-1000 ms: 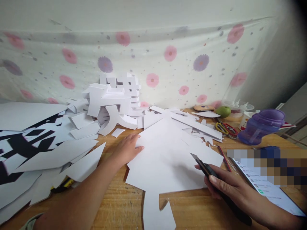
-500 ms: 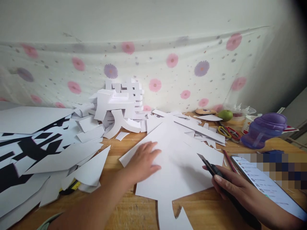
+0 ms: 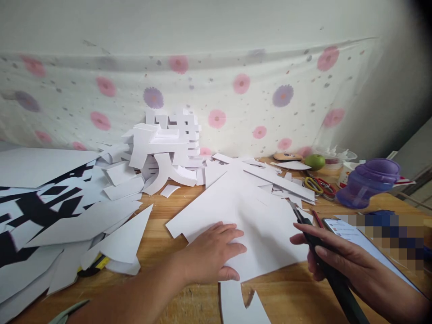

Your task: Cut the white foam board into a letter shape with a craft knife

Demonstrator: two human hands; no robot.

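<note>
A large white foam board sheet (image 3: 256, 234) with an irregular outline lies flat on the wooden table in front of me. My left hand (image 3: 216, 252) rests on its lower left part, fingers spread and pointing right. In my right hand (image 3: 340, 256) is a black utility knife (image 3: 332, 279), held above the sheet's right edge. Its blade is out and points up and to the left. Below the sheet, at the near edge, is a narrower white cut piece (image 3: 232, 303) with a curved notch.
White cut pieces (image 3: 124, 234) and black-patterned sheets (image 3: 50, 207) pile up at left. White cut-out shapes (image 3: 165, 144) stand against the flowered sheet (image 3: 216, 94). At right are scissors (image 3: 319, 186), a purple cup (image 3: 367, 184), a green fruit (image 3: 314, 162) and a phone (image 3: 357, 240).
My left hand has moved right and nearer along the white sheet. The knife in my right hand has shifted slightly right, its blade tip higher. The view has turned a little.
</note>
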